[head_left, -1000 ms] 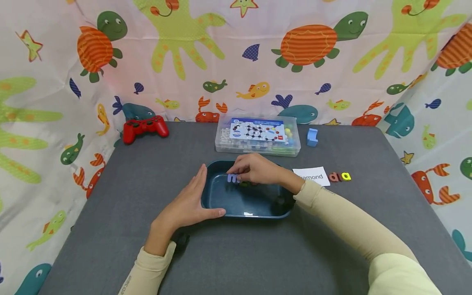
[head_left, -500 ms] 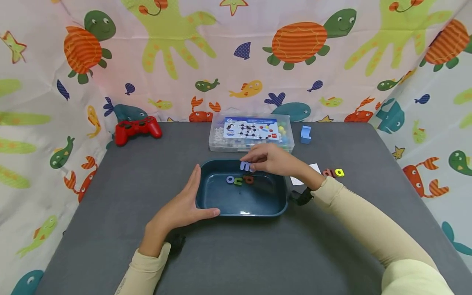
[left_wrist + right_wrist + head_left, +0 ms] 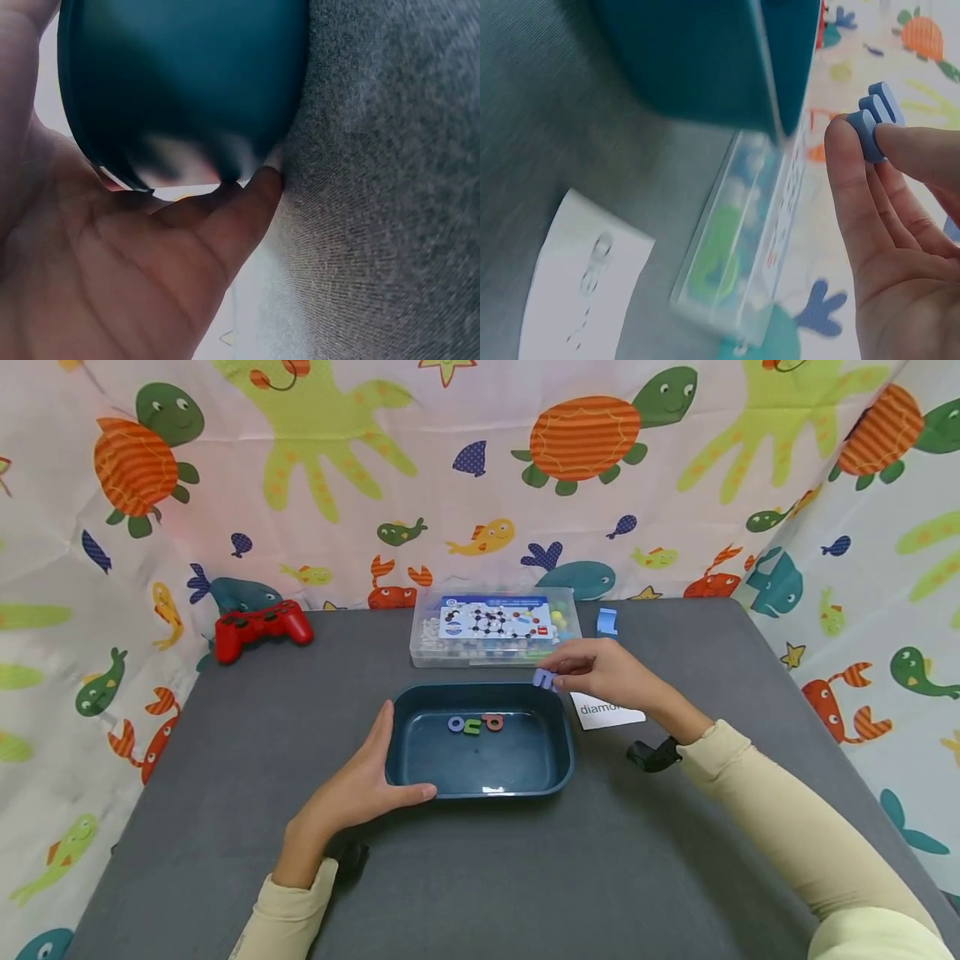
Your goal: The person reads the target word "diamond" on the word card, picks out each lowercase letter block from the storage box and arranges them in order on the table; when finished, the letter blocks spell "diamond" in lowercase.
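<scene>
A lilac letter m point(image 3: 544, 678) is pinched between the thumb and fingers of my right hand point(image 3: 611, 672), above the right back corner of a dark blue tray point(image 3: 480, 767). The right wrist view shows the letter m point(image 3: 874, 116) raised higher than the tray's rim. My left hand point(image 3: 360, 785) rests at the tray's left side, fingers straight along the wall and thumb extended at the front rim. Inside the tray lie a lilac letter o point(image 3: 456, 724), a green letter n point(image 3: 472, 727) and a reddish letter point(image 3: 492, 722) with a round loop.
A white card point(image 3: 607, 714) printed "diamond" lies right of the tray, partly covered by my right hand. Behind the tray stands a clear plastic box point(image 3: 491, 652) of small parts. A light blue block point(image 3: 607, 622) and a red game controller point(image 3: 262, 628) sit at the back.
My right hand has lifted the letter m out of the tray and carried it right, toward the card. The left hand stays at the tray. The red and yellow letters are now hidden.
</scene>
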Available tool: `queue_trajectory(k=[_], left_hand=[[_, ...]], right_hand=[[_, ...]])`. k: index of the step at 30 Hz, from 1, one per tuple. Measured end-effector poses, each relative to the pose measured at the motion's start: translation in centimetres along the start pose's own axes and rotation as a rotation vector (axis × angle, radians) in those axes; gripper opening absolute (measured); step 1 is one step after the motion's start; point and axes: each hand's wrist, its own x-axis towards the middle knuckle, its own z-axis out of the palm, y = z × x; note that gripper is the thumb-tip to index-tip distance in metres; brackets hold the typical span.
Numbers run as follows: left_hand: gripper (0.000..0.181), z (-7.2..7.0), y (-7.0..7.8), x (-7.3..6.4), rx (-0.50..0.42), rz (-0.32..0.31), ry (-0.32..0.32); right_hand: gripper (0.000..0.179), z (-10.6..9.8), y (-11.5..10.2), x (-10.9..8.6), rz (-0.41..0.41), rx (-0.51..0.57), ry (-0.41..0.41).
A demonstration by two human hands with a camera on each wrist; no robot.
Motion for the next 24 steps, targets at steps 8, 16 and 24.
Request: queue_trajectory(k=[8,16,24], left_hand=[[0.136,-0.1,0.0,-0.1,-0.02,-0.001,-0.009],[0.136,-0.1,0.2,-0.2,-0.036,-0.021,-0.028],[0.136,-0.3,0.4,-0.2,-0.038,-0.048,-0.035]], right_hand=[[0.028,-2.5,2.1,-2.8,0.079,-0.063,0.069],[0.026,-4.4,4.9,-5.1,0.145,-0.116,0.117],[0.028,-6.9,7.4,-7.0,0.215,-0.132,0.152]])
